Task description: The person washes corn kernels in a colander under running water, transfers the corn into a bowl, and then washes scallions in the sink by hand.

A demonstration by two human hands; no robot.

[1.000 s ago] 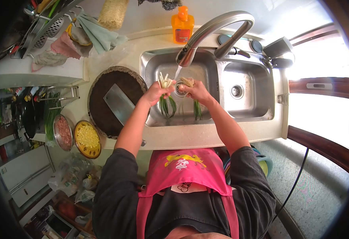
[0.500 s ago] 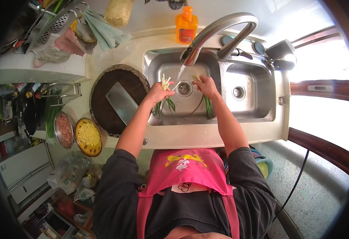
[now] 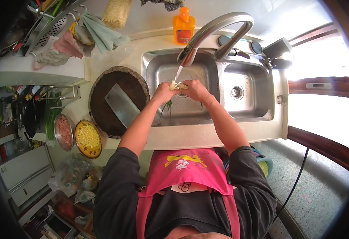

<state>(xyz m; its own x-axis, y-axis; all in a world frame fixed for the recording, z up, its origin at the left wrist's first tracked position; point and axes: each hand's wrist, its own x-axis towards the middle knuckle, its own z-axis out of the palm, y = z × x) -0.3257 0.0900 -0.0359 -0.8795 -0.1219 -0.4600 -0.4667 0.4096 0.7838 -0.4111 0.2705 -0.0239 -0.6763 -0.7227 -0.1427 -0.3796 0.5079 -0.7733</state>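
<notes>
My left hand is closed around a bunch of green onions, its pale root ends pointing right and a few green leaves hanging below the fist. Close beside it, my right hand is also closed on green onions, with their root ends meeting those from the left. Both hands are over the left basin of the steel sink. A stream of water runs from the faucet onto the root ends. The hands partly cover the drain, and the fingers hide most of the stalks.
Left of the sink, a cleaver lies on a round chopping board. Beyond are a bowl of yellow pieces and a bowl of pinkish minced food. An orange bottle stands behind the sink; the right basin adjoins.
My two hands have come together under the water stream, the right moving left and the left slightly right. The root ends, apart before, now meet between them.
</notes>
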